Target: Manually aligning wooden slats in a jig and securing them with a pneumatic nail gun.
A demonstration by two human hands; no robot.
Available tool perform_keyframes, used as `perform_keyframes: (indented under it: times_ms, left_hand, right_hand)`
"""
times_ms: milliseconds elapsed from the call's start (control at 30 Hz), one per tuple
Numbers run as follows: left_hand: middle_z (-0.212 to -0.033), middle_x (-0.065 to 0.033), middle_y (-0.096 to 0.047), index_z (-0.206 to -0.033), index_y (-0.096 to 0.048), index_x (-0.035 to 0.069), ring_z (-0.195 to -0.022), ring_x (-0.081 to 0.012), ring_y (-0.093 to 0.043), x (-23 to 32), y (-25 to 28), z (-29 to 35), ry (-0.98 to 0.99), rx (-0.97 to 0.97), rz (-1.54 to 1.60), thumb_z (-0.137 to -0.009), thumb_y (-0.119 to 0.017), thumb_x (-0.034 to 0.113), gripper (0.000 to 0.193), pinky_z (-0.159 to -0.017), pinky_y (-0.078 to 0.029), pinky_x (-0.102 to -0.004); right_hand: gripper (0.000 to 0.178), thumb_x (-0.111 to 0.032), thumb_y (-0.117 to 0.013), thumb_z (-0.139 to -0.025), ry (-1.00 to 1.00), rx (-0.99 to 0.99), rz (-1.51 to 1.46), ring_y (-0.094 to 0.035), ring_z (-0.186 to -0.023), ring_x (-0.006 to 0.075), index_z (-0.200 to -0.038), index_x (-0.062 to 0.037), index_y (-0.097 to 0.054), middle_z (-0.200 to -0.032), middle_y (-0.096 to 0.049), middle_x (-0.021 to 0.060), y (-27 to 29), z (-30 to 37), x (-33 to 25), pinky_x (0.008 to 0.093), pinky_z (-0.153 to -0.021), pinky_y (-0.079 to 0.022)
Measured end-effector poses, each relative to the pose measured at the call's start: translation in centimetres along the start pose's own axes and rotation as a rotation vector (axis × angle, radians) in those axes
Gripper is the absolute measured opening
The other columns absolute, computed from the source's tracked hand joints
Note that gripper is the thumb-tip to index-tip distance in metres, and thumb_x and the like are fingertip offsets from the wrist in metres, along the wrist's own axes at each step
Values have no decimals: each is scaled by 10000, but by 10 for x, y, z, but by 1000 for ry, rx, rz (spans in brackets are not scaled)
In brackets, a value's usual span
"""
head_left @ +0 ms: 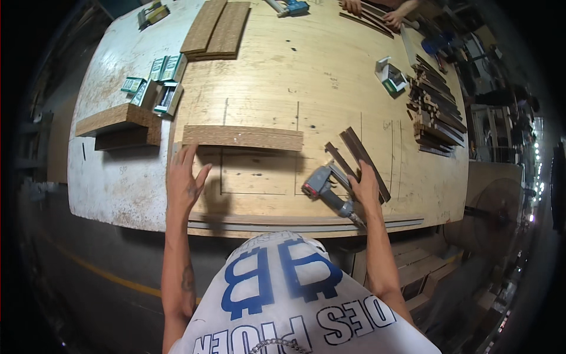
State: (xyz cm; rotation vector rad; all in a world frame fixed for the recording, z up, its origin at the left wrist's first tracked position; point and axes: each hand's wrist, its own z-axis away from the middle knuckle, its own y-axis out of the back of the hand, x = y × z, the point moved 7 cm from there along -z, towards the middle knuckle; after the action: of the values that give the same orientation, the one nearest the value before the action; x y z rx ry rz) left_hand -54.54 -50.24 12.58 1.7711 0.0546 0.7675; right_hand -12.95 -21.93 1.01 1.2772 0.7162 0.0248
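My left hand (187, 180) is at the left end of a wood-grained board (243, 138), its fingertips at the board's edge and its thumb spread apart. The board lies crosswise over pencil lines on the table. My right hand (368, 184) reaches over two dark brown strips (368, 162), with thumb and fingers apart; whether it grips a strip cannot be made out. Just left of that hand, a grey and black air nail gun (323, 184) lies on its side, its handle toward me.
Stacked boards (217, 29) lie at the back, beside a blue nail gun (289, 7). Small boxes (168, 68) and an L-shaped wooden piece (118, 124) sit left. Right are an open box (390, 76) and piled dark strips (433, 112). Another person's hands (394, 19) handle strips at far right.
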Motion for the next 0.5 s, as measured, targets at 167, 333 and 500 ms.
perform_keyframes:
  times_ms: [167,333,500]
  left_hand:
    - [-1170,-230,-684,-1322,-598,-3,-1090,-410,-657,8,-42,75,209,-50,143,-904,-735,189,480,-949,-515,-454]
    - [-1106,-224,-704,-1295,-626,-13,-1036,-385,-683,57,-67,104,355,-156,214,-913,-728,177,438,-915,-525,-424]
    - [-1052,-174,-727,-1292,-647,-14,-983,-272,-709,76,-68,136,460,-65,229,-943,-734,210,423,-875,-545,-373]
  right_hand:
    - [443,-213,-714,-907,47,-186,71,-612,-1078,386,-1263,26,-602,-1108,-641,213,6,0,11,462,-934,-503]
    - [343,-162,-708,-874,226,-319,254,-619,-1045,375,-1166,1,-631,-1057,-635,183,2,-25,19,457,-890,-519]
    - [331,-201,-706,-859,149,-97,247,-604,-1071,382,-1099,15,-630,-1098,-614,201,42,-32,30,483,-895,-529]
